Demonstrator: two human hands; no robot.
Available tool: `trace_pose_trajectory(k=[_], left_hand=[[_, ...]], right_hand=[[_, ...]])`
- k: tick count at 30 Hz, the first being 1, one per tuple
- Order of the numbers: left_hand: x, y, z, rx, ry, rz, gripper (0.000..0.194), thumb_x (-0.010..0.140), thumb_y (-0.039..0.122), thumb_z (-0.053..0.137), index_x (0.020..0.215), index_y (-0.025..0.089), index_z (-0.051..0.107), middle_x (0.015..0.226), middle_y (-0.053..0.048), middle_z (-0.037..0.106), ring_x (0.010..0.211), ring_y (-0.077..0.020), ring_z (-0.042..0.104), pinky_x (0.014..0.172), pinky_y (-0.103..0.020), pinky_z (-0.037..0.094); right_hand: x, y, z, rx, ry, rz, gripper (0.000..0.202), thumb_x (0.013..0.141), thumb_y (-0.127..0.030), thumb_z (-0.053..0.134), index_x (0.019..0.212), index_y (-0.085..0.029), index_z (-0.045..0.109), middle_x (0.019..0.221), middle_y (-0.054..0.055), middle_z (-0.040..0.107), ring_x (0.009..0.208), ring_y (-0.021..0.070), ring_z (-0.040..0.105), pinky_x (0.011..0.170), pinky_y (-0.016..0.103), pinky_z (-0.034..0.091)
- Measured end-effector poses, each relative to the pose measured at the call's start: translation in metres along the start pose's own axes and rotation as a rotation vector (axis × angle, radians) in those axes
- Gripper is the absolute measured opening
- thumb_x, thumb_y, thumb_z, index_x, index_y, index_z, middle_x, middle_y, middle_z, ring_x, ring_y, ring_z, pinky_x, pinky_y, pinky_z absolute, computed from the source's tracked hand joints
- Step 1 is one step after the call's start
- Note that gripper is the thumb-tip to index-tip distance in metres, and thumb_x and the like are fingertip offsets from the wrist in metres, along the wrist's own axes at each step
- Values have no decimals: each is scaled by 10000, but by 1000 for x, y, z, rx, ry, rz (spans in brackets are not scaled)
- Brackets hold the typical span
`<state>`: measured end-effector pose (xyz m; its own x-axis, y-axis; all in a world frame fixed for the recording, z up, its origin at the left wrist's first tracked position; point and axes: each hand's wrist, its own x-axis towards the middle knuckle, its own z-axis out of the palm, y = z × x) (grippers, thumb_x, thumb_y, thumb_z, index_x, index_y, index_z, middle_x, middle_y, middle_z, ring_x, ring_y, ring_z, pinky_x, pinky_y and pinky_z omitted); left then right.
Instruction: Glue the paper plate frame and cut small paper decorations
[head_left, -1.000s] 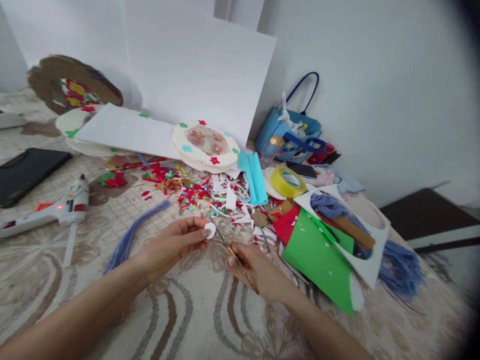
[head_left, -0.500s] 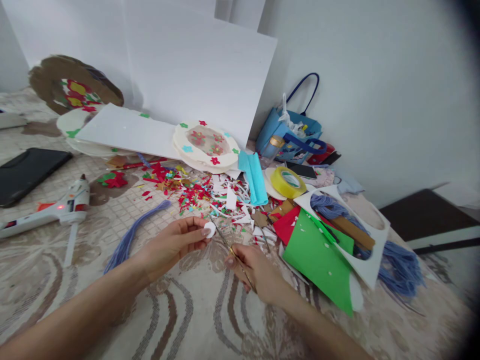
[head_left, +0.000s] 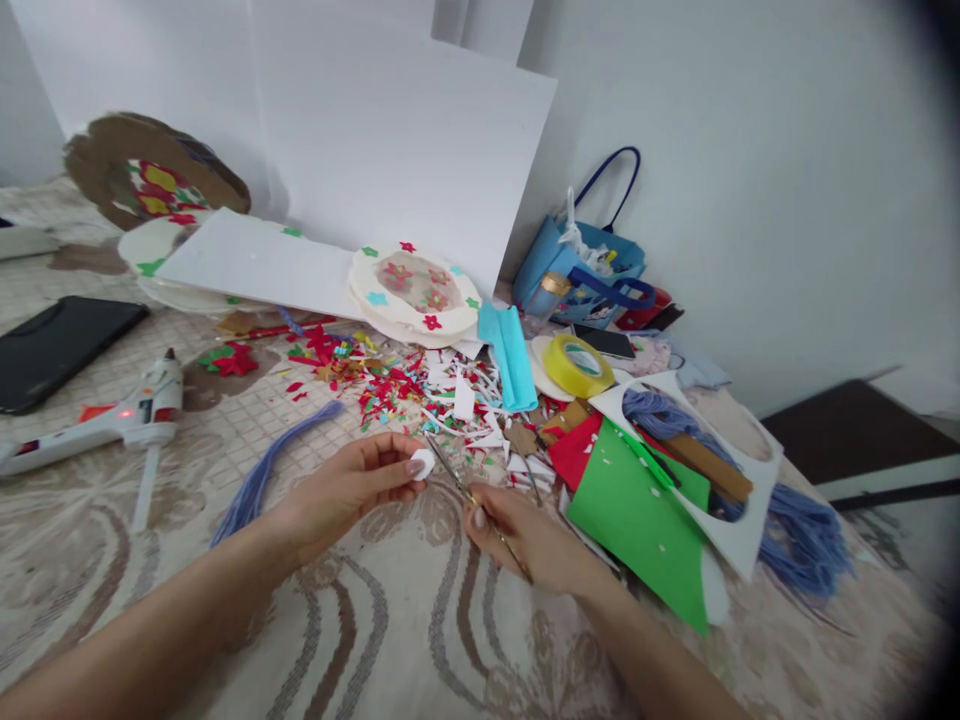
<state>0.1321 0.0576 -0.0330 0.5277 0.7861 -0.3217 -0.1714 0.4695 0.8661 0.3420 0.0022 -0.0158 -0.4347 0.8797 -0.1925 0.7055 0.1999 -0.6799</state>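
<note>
Between thumb and fingers, my left hand (head_left: 360,487) pinches a small white piece (head_left: 422,463) with a rounded outline. My right hand (head_left: 517,535) is closed on a pair of scissors (head_left: 454,476); their blades point up and to the left, beside the white piece. Whether the blades touch it I cannot tell. Just beyond both hands lies a heap of red, white and coloured scraps (head_left: 394,390). A bundle of blue yarn (head_left: 266,470) rests left of my left hand.
At the left are a glue gun (head_left: 135,415) and a black phone (head_left: 64,345). Decorated round plates (head_left: 367,315) stand behind the scraps. To the right are yellow tape (head_left: 576,366), a green sheet (head_left: 637,520), a green cutter (head_left: 641,455) and a blue bag (head_left: 540,255).
My right hand and the scissors have moved slightly right, and the scissors' handles are turned differently. The white piece is tilted a little and sits slightly lower.
</note>
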Motion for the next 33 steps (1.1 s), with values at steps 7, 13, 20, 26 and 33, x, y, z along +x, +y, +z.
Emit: trace_pose_trajectory(k=[7,13,20,26,33], left_hand=[[2,0,0,4,15,-14,208,692,291,750,789,159,621,763,5,590,698,-97,534,673,-216,427],[1,1,1,-3,13,-21,196,690,287,749,778,160,627,748,0,601,692,-105,543,664,-225,429],[1,1,0,-7,12,-18,180,710,273,736,791,162,619,766,6,597,709,-98,542,683,-217,431],[1,0,-1,-26,19,-19,185,705,271,743,784,161,617,753,10,596,706,-95,548,688,-215,438],[3,0,-3,-43,15,-9,161,708,257,741,785,164,635,762,8,604,706,-94,557,699,-215,446]], right_hand=[[2,0,1,-5,-19,-23,379,934,-485,331,694,-194,371,607,-31,395,564,115,383,547,241,308],[0,-3,1,-36,-14,-4,395,932,-491,340,686,-186,390,595,-30,408,551,108,384,515,233,273],[0,-3,0,23,-24,17,421,912,-537,363,674,-191,389,576,-35,406,527,105,371,495,229,265],[2,-3,2,95,-15,34,485,892,-605,338,644,-191,385,548,-30,418,509,103,375,470,226,240],[4,-5,4,157,26,49,530,859,-649,359,585,-195,372,464,-37,394,462,102,365,460,228,242]])
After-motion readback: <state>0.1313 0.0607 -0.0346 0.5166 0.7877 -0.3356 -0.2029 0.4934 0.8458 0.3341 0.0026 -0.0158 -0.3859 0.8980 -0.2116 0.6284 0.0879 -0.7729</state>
